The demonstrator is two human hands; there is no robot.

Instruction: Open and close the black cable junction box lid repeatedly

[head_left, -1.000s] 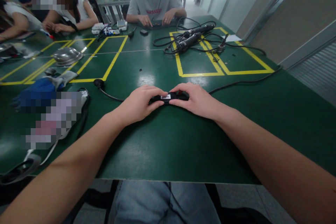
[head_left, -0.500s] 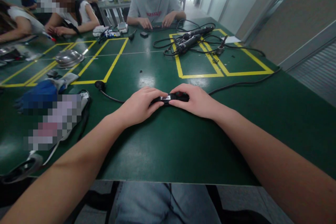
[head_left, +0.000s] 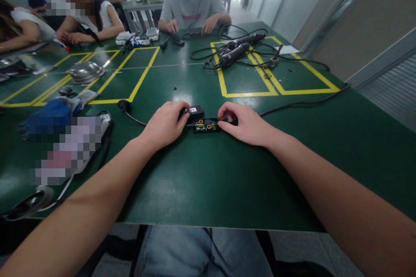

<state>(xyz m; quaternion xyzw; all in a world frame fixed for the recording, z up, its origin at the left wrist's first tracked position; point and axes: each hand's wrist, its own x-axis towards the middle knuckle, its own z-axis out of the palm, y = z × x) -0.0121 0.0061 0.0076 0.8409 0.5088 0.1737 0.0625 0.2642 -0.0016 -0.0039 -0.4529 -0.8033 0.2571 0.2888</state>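
My left hand (head_left: 169, 122) pinches a black plastic cover (head_left: 196, 111) with a white label between thumb and fingers, just beyond the opened box. In front of me on the table lies the black box's lower half (head_left: 206, 131), its circuit board (head_left: 208, 124) bare, with copper coils and coloured wires showing. At the right end of that half, the thumb and curled fingers of my right hand (head_left: 242, 123) close on its edge or the cable there; the exact grip is partly hidden. A black cable (head_left: 302, 103) runs off to the right, and a plug (head_left: 124, 105) lies to the left.
To the left are blue gloves (head_left: 48, 114), a pixelated pouch (head_left: 71, 149) and a metal bowl (head_left: 86, 71). Black corded tools (head_left: 235, 52) lie across yellow tape at the back right. A co-worker (head_left: 195, 8) sits opposite; others sit at left.
The cover has come off the black box and moved left and away in my left hand, baring the circuit board. My right hand stays at the right end. The co-worker opposite has moved a hand.
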